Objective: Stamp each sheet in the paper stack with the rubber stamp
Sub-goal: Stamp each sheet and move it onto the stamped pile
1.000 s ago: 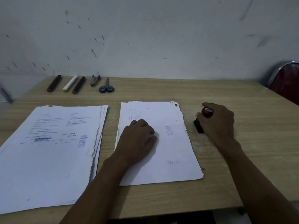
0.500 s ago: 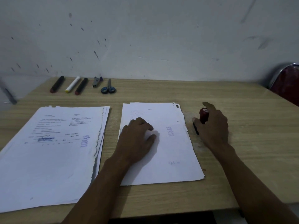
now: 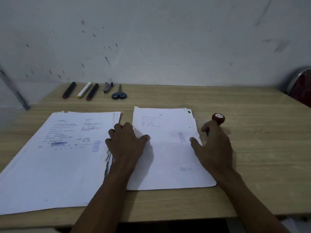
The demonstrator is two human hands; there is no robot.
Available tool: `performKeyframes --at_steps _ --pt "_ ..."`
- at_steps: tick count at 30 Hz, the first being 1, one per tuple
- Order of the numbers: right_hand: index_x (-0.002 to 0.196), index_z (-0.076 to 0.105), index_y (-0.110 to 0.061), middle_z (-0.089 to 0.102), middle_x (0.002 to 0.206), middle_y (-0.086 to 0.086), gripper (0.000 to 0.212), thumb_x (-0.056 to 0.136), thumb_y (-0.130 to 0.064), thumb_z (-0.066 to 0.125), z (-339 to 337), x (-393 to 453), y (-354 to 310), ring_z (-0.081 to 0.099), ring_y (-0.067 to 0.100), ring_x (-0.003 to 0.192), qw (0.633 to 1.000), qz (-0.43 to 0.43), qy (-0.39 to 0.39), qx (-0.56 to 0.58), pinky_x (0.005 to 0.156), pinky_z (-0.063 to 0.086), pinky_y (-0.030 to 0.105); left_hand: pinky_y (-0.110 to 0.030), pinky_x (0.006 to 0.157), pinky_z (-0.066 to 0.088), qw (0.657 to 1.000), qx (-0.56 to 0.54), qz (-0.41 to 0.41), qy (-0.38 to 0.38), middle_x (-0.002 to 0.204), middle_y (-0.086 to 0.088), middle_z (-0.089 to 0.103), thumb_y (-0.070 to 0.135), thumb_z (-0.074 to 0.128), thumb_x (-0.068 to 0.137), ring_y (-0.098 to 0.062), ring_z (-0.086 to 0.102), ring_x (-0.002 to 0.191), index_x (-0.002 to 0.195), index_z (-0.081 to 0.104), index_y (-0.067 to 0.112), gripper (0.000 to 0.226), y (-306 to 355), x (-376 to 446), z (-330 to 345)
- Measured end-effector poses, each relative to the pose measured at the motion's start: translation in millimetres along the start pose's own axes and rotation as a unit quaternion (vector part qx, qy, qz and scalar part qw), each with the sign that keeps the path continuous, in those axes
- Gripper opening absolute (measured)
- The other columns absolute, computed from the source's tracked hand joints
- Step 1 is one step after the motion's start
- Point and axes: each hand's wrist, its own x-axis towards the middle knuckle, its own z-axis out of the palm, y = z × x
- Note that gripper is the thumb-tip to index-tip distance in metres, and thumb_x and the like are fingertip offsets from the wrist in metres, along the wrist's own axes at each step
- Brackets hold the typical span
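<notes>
Stamp [image 3: 218, 118] released, right hand [image 3: 214, 145] now on paper stack [image 3: 168, 157]

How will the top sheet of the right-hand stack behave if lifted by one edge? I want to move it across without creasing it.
The top sheet looks thin, so it would probably droop and bend from a one-edge grip. Its right edge looks ragged near the right hand, so it may tear there. It likely slides easily off the stack; the left hand rests on it.

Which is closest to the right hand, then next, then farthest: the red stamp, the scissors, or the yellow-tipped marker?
From the right hand:
1. Red stamp, just beyond its fingers, at the right.
2. Scissors, back middle of the table.
3. Yellow-tipped marker, back left, between two dark markers.
</notes>
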Motion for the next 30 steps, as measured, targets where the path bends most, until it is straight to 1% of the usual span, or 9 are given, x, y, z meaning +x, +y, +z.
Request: performKeyframes --at_steps 3,7,12,17,19,21,24,27,30 --pt "0.094 0.054 -0.021 0.056 0.088 -0.005 0.029 0.077 -0.027 0.077 5.1 -6.0 0.8 0.056 0.018 0.083 0.999 -0.023 -0.039 0.027 0.064 0.046 0.033 -0.042 0.090 0.043 0.994 -0.105 0.008 0.002 0.111 -0.008 0.058 0.039 0.080 0.070 -0.030 0.051 0.111 0.109 0.060 0.018 0.049 -4.0 4.8 0.9" --pt "0.095 0.057 -0.021 0.054 0.082 -0.006 0.024 0.080 -0.028 0.074 4.8 -8.7 1.7 0.056 0.017 0.076 0.998 -0.021 -0.061 0.022 0.064 0.049 0.036 -0.037 0.081 0.048 0.978 -0.206 -0.008 0.013 0.091 -0.003 0.067 0.021 0.079 0.071 -0.024 0.062 0.091 0.087 0.067 0.016 0.021 -5.1 7.3 -0.3" --pt "0.094 0.059 -0.021 0.056 0.082 -0.006 0.021 0.081 -0.029 0.073 4.1 -8.1 2.2 0.056 0.014 0.075 0.998 -0.012 -0.057 0.033 0.063 0.049 0.035 -0.023 0.068 0.035 0.972 -0.230 0.003 0.042 0.072 0.003 0.065 0.020 0.076 0.078 -0.014 0.058 0.071 0.078 0.071 0.014 0.008 -0.2 4.0 -4.8" --pt "0.094 0.060 -0.020 0.055 0.080 -0.006 0.020 0.081 -0.027 0.074 2.5 -6.8 2.8 0.055 0.014 0.072 0.997 -0.003 -0.055 0.051 0.064 0.049 0.035 -0.026 0.070 0.041 0.974 -0.216 -0.002 0.067 0.080 -0.008 0.073 0.023 0.074 0.081 -0.022 0.065 0.076 0.086 0.077 0.007 0.017 -4.2 3.8 -4.8" --pt "0.094 0.060 -0.020 0.054 0.080 -0.006 0.020 0.081 -0.026 0.074 2.6 -7.3 3.2 0.054 0.013 0.071 0.997 -0.002 -0.055 0.051 0.063 0.049 0.034 -0.029 0.069 0.043 0.975 -0.212 0.006 0.070 0.074 -0.010 0.070 0.023 0.072 0.084 -0.022 0.061 0.069 0.084 0.076 0.003 0.020 -4.6 3.4 -2.9" --pt "0.093 0.060 -0.020 0.053 0.079 -0.007 0.019 0.081 -0.025 0.074 2.7 -7.8 3.0 0.053 0.012 0.069 0.997 -0.001 -0.055 0.053 0.062 0.047 0.033 -0.027 0.067 0.035 0.976 -0.203 0.007 0.082 0.078 -0.011 0.066 0.024 0.070 0.086 -0.021 0.056 0.070 0.084 0.075 0.001 0.023 -4.1 2.7 -2.0" --pt "0.093 0.060 -0.020 0.055 0.080 -0.006 0.019 0.081 -0.026 0.074 2.5 -7.8 2.8 0.054 0.011 0.070 0.997 0.003 -0.057 0.054 0.062 0.048 0.033 -0.020 0.071 0.029 0.975 -0.197 0.010 0.102 0.089 -0.015 0.071 0.020 0.070 0.086 -0.028 0.063 0.085 0.098 0.075 0.003 0.022 -3.5 1.5 -3.9" --pt "0.094 0.060 -0.021 0.057 0.084 -0.005 0.020 0.081 -0.027 0.073 1.5 -7.6 2.5 0.056 0.012 0.074 0.997 0.003 -0.058 0.052 0.064 0.050 0.034 -0.024 0.076 0.037 0.975 -0.196 -0.001 0.102 0.094 -0.008 0.074 0.017 0.072 0.083 -0.027 0.066 0.094 0.102 0.074 0.011 0.020 -2.0 1.1 -6.1" --pt "0.094 0.060 -0.020 0.054 0.082 -0.006 0.020 0.081 -0.027 0.074 -0.9 -8.0 0.6 0.054 0.012 0.072 0.997 0.006 -0.061 0.054 0.064 0.049 0.034 -0.028 0.076 0.042 0.975 -0.196 -0.002 0.108 0.094 -0.003 0.073 0.020 0.072 0.082 -0.022 0.064 0.092 0.093 0.074 0.015 0.012 -1.1 1.1 -8.3"
